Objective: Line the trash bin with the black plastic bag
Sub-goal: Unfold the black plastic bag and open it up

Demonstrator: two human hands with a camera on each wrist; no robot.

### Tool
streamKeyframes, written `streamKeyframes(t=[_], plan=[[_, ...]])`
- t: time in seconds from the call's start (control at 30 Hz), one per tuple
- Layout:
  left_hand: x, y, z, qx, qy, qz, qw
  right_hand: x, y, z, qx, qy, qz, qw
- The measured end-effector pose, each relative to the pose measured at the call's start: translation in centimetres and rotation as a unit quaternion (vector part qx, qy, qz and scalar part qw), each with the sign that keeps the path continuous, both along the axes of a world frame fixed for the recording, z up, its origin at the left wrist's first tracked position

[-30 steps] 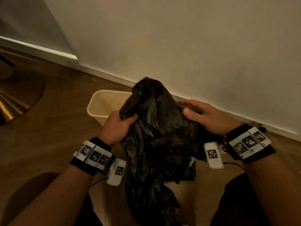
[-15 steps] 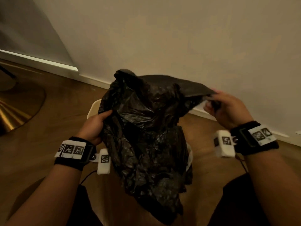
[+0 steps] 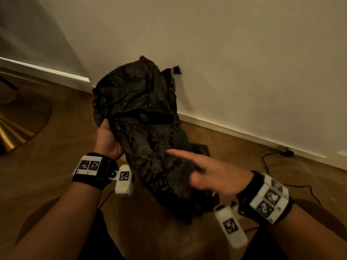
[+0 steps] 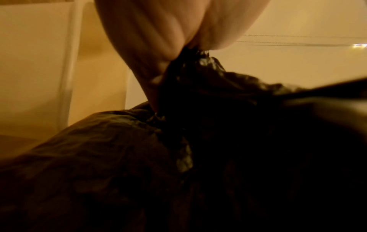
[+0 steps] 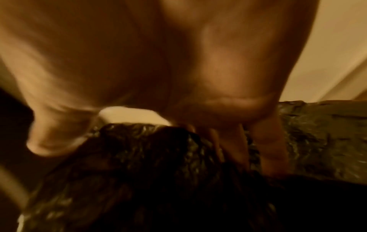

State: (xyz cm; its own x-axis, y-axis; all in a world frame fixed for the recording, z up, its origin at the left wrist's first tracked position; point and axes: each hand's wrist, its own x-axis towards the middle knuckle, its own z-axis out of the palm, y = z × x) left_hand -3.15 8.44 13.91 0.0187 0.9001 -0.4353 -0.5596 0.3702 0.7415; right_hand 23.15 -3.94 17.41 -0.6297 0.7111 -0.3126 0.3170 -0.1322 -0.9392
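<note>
Left hand [image 3: 108,139] grips black bag [image 3: 142,119]; bin hidden, right hand [image 3: 212,173] blurred.

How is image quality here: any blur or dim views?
Head view: dim warm light, right hand motion-blurred, bag fairly sharp. Left wrist view: dark, bag mostly black, left hand soft. Right wrist view: heavily blurred throughout.

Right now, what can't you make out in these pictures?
- Trash bin: head view, hidden behind the black bag.
- Left hand fingers: head view, behind the bag.
- Right hand: blurred; its grip is unclear in head and right wrist views.
- Bag's opening: lost in crumpled folds.
</note>
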Motion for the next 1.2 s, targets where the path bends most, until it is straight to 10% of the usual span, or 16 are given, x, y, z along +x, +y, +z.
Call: streamKeyframes(t=[0.13,0.2,0.3,0.37,0.53,0.67,0.87,1.03,1.2], plan=[[0.7,-0.4,0.3,0.075,-0.039,-0.086,0.993,-1.9,0.8,-0.7,0.199,-0.146,-0.068,0.967],[1.0,-1.0,0.3,0.121,0.103,-0.204,0.966,-1.0,1.8,-1.7,0.188,-0.099,-0.15,0.966],[2.1,-2.1,0.4,0.212,0.392,-0.385,0.808,0.8,3.3,-2.4,0.148,-0.034,-0.354,0.923],[3.3,-3.0,1.2,0.255,0.436,-0.368,0.781,1.5,4.1,-1.9,0.133,0.009,-0.46,0.878],[6.8,-5.5,3.2,0.306,0.385,-0.354,0.796,0.6,4.7,-0.8,0.094,0.108,-0.546,0.826],[8.6,-5.1,2.4,0.304,0.341,-0.322,0.829,0.1,5.0,-0.2,0.002,0.196,-0.45,0.871],[6.4,-2.0,1.8,0.197,0.262,-0.301,0.896,1.9,5.9,-1.2,0.031,0.078,-0.321,0.943],[1.8,0.2,2.0,0.18,0.286,-0.291,0.895,5.8,7.6,-0.5,0.068,-0.015,-0.324,0.943],[-0.5,1.5,3.5,0.21,0.424,-0.316,0.822,9.2,8.5,1.9,0.158,-0.141,-0.307,0.928]])
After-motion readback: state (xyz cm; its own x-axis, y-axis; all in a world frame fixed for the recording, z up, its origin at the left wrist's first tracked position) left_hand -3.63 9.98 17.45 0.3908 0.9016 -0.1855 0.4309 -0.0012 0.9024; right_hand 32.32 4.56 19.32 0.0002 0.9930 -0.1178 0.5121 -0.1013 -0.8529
